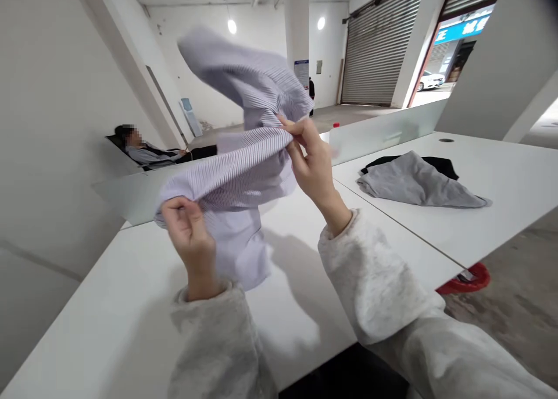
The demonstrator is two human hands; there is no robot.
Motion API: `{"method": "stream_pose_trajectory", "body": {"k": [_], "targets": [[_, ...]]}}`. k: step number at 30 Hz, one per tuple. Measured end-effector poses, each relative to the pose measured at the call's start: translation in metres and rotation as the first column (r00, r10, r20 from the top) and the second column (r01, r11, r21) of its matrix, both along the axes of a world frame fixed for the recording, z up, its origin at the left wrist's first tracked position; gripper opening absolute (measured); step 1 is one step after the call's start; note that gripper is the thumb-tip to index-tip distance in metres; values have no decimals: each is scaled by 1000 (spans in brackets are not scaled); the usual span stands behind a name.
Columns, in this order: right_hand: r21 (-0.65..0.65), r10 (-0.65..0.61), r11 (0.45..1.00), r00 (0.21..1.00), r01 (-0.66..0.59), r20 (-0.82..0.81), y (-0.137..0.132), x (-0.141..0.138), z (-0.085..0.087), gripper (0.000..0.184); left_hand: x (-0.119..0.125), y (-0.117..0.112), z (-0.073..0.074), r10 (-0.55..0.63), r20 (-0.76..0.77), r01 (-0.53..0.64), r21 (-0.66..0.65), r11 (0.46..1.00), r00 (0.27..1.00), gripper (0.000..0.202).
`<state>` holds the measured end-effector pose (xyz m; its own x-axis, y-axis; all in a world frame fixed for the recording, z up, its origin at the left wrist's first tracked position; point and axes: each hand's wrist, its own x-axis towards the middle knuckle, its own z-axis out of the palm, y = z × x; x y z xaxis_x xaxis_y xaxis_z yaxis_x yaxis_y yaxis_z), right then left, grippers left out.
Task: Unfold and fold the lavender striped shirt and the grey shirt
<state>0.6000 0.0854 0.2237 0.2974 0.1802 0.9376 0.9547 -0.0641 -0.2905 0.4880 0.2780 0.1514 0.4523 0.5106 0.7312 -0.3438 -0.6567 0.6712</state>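
A pale lilac striped shirt (pixel 244 155) hangs in the air above the white table (pixel 108 306), partly blurred at its top. My left hand (pixel 189 236) is closed, pinching the shirt's lower left edge. My right hand (pixel 311 163) is closed too, pinching the fabric higher up on the right. The cloth stretches between the two hands and a loose part droops down toward the tabletop. Both arms wear light grey fleece sleeves.
A grey garment (pixel 414 184) lies on a black one (pixel 440 165) on the neighbouring white table (pixel 501 178). A low divider panel (pixel 383 134) stands behind. A person (pixel 148 152) reclines at the far left. A red object (pixel 468 278) sits on the floor.
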Motion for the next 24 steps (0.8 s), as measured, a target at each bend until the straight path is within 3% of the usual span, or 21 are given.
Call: {"method": "stream_pose_trajectory", "body": {"k": [2,4,6,8,9,10,13,15,18,20,22,24], "targets": [[-130,13,991,1000,-16,-26,-1,5,2,12,-11,9,1,-13,-109,15,15,1000,994,23],[-400,-25,916,996,-10,-83,-8,14,-7,11,-24,20,3,-72,-419,110,68,992,905,22],[-682,-26,727,988,-84,-149,-17,25,-24,15,-40,30,6,-124,-735,269,82,960,667,23],[-838,-22,503,966,-214,-259,-24,33,-42,17,-52,36,10,-110,-872,358,78,930,477,25],[-862,-35,429,949,-270,-314,-26,37,-51,16,-56,37,11,-88,-889,364,93,927,450,26],[-865,-53,395,932,-309,-357,-26,39,-58,15,-57,38,12,-62,-885,353,118,928,461,28],[-846,-70,401,909,-351,-410,-18,47,-73,17,-44,39,6,-19,-870,346,176,922,493,35],[-855,-67,365,906,-368,-418,-9,53,-81,22,-27,43,-7,27,-914,339,177,924,405,38],[-921,-148,254,930,-294,-338,11,60,-95,24,3,54,-34,169,-951,223,229,948,258,39],[-959,-213,211,949,-190,-234,27,62,-107,22,21,59,-49,256,-936,143,296,945,243,45],[-964,-184,224,965,-144,-187,44,60,-123,23,33,61,-58,328,-906,85,361,929,267,51],[-940,-38,278,976,-196,-215,61,55,-138,32,39,62,-63,387,-875,32,414,910,291,52]]}}
